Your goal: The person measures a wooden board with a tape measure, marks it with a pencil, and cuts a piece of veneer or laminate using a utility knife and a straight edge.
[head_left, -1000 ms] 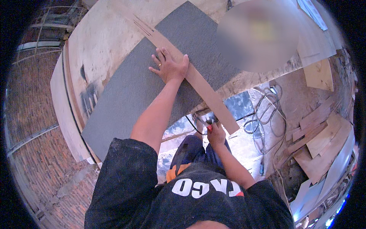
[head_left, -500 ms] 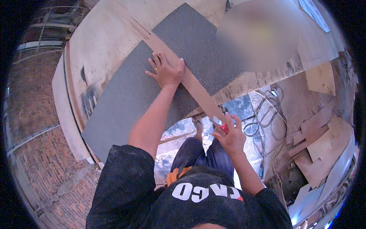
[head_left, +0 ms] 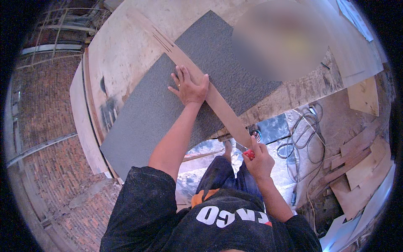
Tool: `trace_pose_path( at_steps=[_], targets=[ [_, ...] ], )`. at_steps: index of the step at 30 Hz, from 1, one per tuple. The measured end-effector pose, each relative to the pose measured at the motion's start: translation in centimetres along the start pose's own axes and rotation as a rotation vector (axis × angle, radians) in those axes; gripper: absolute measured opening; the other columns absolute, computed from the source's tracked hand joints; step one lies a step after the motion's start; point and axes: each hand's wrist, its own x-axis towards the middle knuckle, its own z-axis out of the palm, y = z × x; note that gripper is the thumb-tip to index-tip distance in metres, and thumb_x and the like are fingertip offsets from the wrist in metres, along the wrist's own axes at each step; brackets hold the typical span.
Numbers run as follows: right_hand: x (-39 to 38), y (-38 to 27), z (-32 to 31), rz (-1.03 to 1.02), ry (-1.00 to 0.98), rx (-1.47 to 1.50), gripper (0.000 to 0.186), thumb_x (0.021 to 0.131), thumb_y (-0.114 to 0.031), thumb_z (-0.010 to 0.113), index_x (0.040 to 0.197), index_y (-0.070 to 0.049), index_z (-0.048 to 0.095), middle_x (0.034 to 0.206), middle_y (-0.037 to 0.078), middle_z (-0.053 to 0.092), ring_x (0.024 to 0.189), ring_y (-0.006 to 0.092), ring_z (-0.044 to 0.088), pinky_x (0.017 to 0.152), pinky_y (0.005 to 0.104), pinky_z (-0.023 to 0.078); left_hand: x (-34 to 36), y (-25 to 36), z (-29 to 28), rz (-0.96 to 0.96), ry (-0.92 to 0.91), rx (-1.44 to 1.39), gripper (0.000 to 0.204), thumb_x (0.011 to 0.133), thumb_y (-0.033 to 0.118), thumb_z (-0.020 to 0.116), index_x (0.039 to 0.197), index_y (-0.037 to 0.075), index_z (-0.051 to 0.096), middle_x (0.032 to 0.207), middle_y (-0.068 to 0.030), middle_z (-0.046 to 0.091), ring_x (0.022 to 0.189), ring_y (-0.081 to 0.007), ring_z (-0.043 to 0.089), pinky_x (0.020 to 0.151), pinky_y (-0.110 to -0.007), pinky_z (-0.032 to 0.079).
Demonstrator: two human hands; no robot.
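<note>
Grips the red tool (head_left: 249, 154) in the right hand (head_left: 260, 163), with fingers curled closed around it and the forefinger stretched toward the near end of the strip (head_left: 226, 114). Cannot tell contact from a narrow gap between tool and strip, nor make out the tool's tip clearly. Could skid off that end under a sideways push, probably with some danger to the fingertips just beside it.

Presses down with the left hand (head_left: 193, 90), spread flat and clasping nothing, across the strip and onto the grey sheet (head_left: 138, 113). Has the strip lying slantwise over the sheet, with its near end jutting past the edge of the bench (head_left: 126, 54). Could swivel the strip out of line, because of only one palm pinning it, well apart from the worked end. Might dip there too, for lack of support beneath. Could drag the sheet along on a hard pull, given no visible clamp.

Might split at the slots (head_left: 163, 43) toward the far end, if flexed. Farther out, could snag a foot in the cable (head_left: 295, 145) looped on the floor, or stumble on the offcuts (head_left: 361, 172) at right.
</note>
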Motion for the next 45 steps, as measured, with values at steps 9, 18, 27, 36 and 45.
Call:
trace_pose_path(
  at_steps=[9, 18, 27, 36, 45],
  targets=[
    [-0.3, -0.1, -0.2, -0.048, 0.038, 0.034, 0.08, 0.069, -0.023, 0.087, 0.142, -0.017, 0.056, 0.102, 0.006, 0.065, 0.079, 0.0284, 0.07, 0.064, 0.0411, 0.056, -0.3, 0.4, -0.4, -0.003, -0.025, 0.014, 0.102, 0.08, 0.065, 0.064, 0.159, 0.009, 0.03, 0.168, -0.0117, 0.02, 0.155, -0.0378, 0.012, 0.118, -0.071, 0.003],
    [-0.2, -0.4, -0.5, -0.052, 0.054, 0.013, 0.08, 0.07, -0.024, 0.087, 0.143, -0.017, 0.055, 0.104, 0.006, 0.065, 0.079, 0.0279, 0.07, 0.063, 0.0407, 0.055, -0.1, 0.2, 0.0, 0.022, -0.01, 0.037, 0.1, 0.083, 0.067, 0.062, 0.158, 0.008, 0.032, 0.168, -0.0115, 0.021, 0.155, -0.0379, 0.013, 0.118, -0.071, 0.005],
    [-0.1, -0.5, -0.6, -0.008, 0.006, 0.007, 0.083, 0.068, -0.022, 0.089, 0.144, -0.018, 0.055, 0.106, 0.008, 0.066, 0.084, 0.028, 0.071, 0.069, 0.0401, 0.057, 0.0, 0.5, -0.8, -0.021, -0.091, 0.012, 0.106, 0.08, 0.068, 0.061, 0.161, 0.01, 0.024, 0.169, -0.011, 0.016, 0.156, -0.0376, 0.007, 0.12, -0.067, -0.001],
    [0.0, 0.0, 0.2, -0.026, 0.035, -0.001, 0.081, 0.07, -0.026, 0.087, 0.144, -0.021, 0.055, 0.107, 0.006, 0.065, 0.082, 0.0283, 0.071, 0.066, 0.0416, 0.056, 0.0, 0.6, -0.8, -0.019, -0.109, 0.032, 0.106, 0.082, 0.068, 0.059, 0.161, 0.009, 0.022, 0.169, -0.0129, 0.014, 0.156, -0.0374, 0.006, 0.12, -0.066, -0.002],
    [-0.1, 0.6, 0.8, -0.029, 0.048, -0.021, 0.081, 0.069, -0.027, 0.087, 0.144, -0.023, 0.055, 0.108, 0.006, 0.065, 0.079, 0.0295, 0.071, 0.064, 0.0429, 0.056, -0.1, 0.6, -0.7, -0.002, -0.069, 0.039, 0.104, 0.082, 0.066, 0.06, 0.16, 0.008, 0.024, 0.168, -0.0149, 0.016, 0.156, -0.0366, 0.008, 0.119, -0.068, 0.0]
  ],
)
